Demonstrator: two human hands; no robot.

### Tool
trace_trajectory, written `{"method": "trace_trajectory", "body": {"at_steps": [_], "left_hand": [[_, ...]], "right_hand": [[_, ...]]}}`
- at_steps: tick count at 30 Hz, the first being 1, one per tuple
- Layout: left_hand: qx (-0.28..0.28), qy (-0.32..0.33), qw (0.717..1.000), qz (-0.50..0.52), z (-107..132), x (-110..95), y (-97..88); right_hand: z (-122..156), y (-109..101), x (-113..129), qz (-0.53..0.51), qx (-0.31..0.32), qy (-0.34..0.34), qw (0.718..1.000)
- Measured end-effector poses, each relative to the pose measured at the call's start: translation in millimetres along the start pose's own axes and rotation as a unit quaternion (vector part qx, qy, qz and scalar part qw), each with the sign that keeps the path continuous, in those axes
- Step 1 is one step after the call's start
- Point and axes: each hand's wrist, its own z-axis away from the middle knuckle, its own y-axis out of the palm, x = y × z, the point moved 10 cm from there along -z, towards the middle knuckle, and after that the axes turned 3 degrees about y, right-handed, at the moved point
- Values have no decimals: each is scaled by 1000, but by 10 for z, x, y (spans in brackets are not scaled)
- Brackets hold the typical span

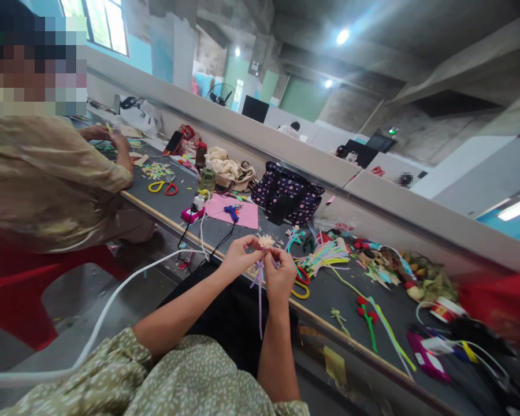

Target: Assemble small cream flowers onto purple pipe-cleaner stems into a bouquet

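My left hand and my right hand meet just over the table's front edge. Between their fingertips they pinch a small pale peach flower, its fluffy petals facing up. Thin lavender chenille stems hang down below it; fingers hide where they join the flower. Close by my right hand, scissors with red and yellow handles lie partly hidden. A bundle of pastel chenille stems spreads out to the right. On a pink sheet beyond my left hand rests a blue glue gun.
A co-worker sits at the left, both hands over the same table. A dark patterned bag stands against the partition. A magenta power strip with cables is at the table edge. Red-and-green chenille pieces lie at the right.
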Motion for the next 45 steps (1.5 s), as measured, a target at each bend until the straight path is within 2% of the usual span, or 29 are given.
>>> {"method": "trace_trajectory", "body": {"at_steps": [4,9,15,23,28,30,33,36,39,42,45], "left_hand": [[-10,-70,990,121,6,96,-3],[-15,-92,984,153,-22,141,-43],[7,-89,985,146,-18,257,-75],[-23,-82,975,207,64,310,-104],[-63,-114,960,250,145,443,-84],[-71,-125,957,252,181,484,-70],[-37,-131,962,237,214,460,-9],[9,-124,973,194,220,373,19],[19,-121,982,145,206,317,-36],[16,-108,987,115,185,269,-108],[16,-101,989,105,185,233,-162]], "right_hand": [[37,-19,234,79,-16,-79,994],[54,66,359,122,20,-123,985],[74,116,372,108,58,-129,984],[94,24,332,39,58,-101,992],[125,-27,257,4,55,-79,995],[151,-26,239,12,58,-79,995],[190,-36,253,58,51,-99,992],[232,-18,325,127,48,-144,980],[288,50,415,166,61,-190,966],[324,79,465,154,65,-203,965],[322,31,461,98,53,-184,977]]}}
